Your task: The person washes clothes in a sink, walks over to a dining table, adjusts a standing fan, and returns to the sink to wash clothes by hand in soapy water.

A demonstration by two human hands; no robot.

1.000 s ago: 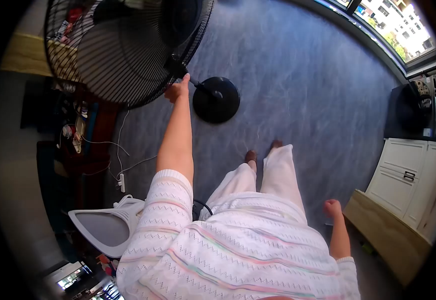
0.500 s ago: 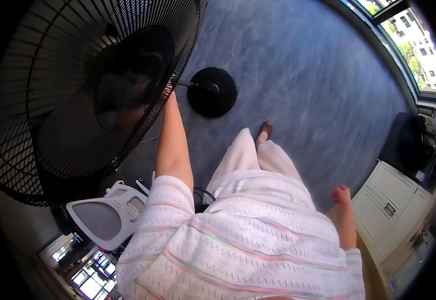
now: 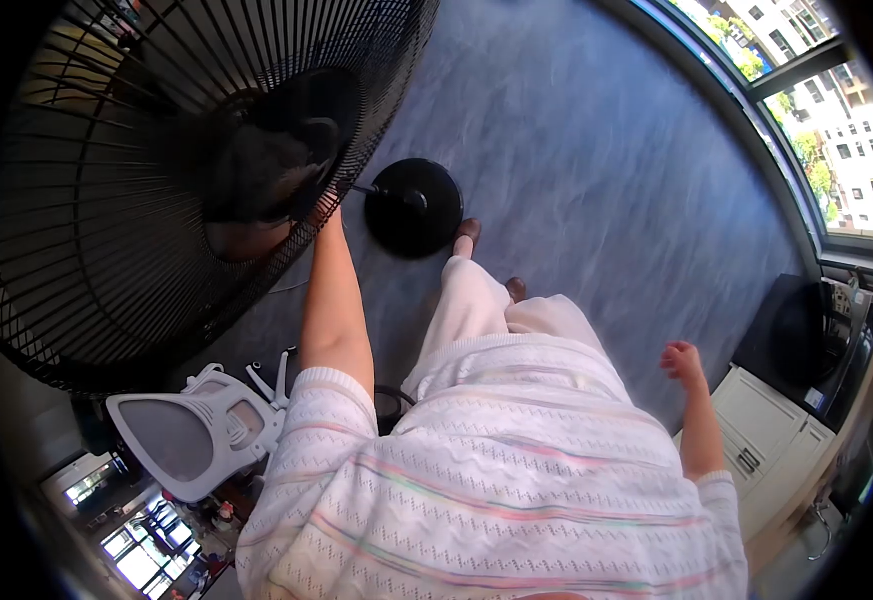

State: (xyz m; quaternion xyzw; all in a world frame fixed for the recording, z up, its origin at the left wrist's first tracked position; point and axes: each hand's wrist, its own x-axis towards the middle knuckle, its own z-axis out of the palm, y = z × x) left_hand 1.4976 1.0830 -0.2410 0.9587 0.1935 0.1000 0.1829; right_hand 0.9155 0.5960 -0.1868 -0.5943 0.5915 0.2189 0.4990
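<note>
A large black pedestal fan (image 3: 287,130) fills the upper left, its round wire cage tilted toward me. My left arm reaches up to it, and my left hand (image 3: 328,206) is closed around the stand just behind the cage. The cage rim hides most of those fingers. Beyond the hand, a short piece of pole leads to the round black base (image 3: 414,207) over the floor. My right hand (image 3: 683,361) hangs out at my right side, holding nothing, its fingers loosely bent and somewhat apart.
A grey and white mesh office chair (image 3: 182,440) stands at the lower left. At the right are a white cabinet (image 3: 757,410) and a dark countertop with items on it. A large window (image 3: 827,130) lines the upper right, above the dark grey floor (image 3: 597,130).
I have stepped forward, one foot now beside the fan base. The fan has travelled along with my left hand. The window looks nearer, and my right hand has swung slightly up.
</note>
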